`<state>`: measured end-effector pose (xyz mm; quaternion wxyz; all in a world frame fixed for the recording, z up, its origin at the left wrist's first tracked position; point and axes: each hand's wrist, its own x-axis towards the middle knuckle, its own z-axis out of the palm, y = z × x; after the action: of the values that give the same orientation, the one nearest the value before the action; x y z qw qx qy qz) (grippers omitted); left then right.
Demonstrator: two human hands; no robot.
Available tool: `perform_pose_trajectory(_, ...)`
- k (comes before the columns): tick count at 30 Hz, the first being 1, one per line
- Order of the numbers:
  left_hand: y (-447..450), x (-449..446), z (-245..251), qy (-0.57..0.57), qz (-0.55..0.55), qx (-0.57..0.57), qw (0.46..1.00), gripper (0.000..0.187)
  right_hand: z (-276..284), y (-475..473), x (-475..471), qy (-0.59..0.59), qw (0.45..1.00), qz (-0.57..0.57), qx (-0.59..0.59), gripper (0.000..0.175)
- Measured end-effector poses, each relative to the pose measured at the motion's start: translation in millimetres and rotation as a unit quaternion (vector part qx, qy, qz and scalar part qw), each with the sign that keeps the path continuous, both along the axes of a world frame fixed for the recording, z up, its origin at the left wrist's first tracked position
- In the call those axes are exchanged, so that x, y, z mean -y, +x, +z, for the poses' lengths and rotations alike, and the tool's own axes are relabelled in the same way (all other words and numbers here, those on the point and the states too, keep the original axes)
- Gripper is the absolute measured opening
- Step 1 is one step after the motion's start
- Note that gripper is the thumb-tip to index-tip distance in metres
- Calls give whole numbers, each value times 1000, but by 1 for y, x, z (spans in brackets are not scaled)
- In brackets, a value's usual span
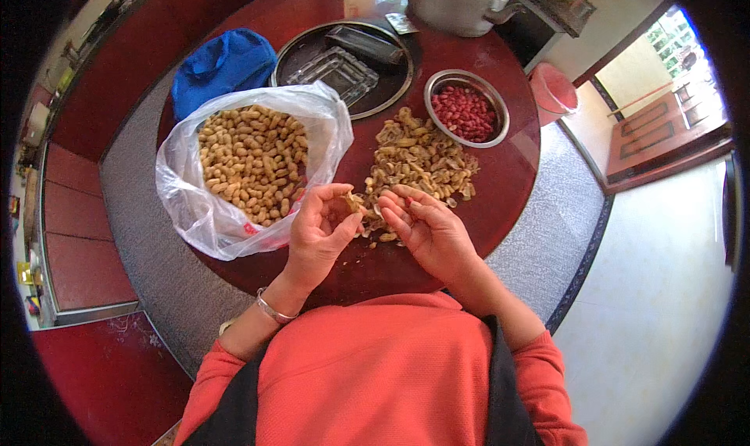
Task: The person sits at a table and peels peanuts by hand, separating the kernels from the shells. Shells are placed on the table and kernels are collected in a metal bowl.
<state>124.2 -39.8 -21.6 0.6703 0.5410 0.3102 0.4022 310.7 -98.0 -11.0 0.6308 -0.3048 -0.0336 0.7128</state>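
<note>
Between the thumb and fingers of my left hand is a broken peanut shell. My right hand is half curled, palm turned up, with a red-skinned peanut kernel at its fingers. Both hands are over the near side of a round dark red table, close together. Left of them, a clear plastic bag stands wide at the mouth, full of unshelled peanuts. Just beyond my right hand lies a heap of empty peanut shells. A steel bowl behind the heap holds red kernels.
At the back of the table are a round dark tray with a glass ashtray, a blue cloth item and a metal kettle. A pink bucket stands beyond the table's right edge. Shell crumbs lie near my hands.
</note>
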Motion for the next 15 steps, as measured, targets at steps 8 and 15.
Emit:
perform_pose_trajectory(8, 23, 5, -14, 46, -54, -55, 996, 23, 29, 44, -21, 31, 979, -135, 152, 32)
perform_pose_trajectory(15, 35, 0, -21, 55, -28, -138, 989, 15, 42, 99, -87, 10, 937, -235, 258, 46)
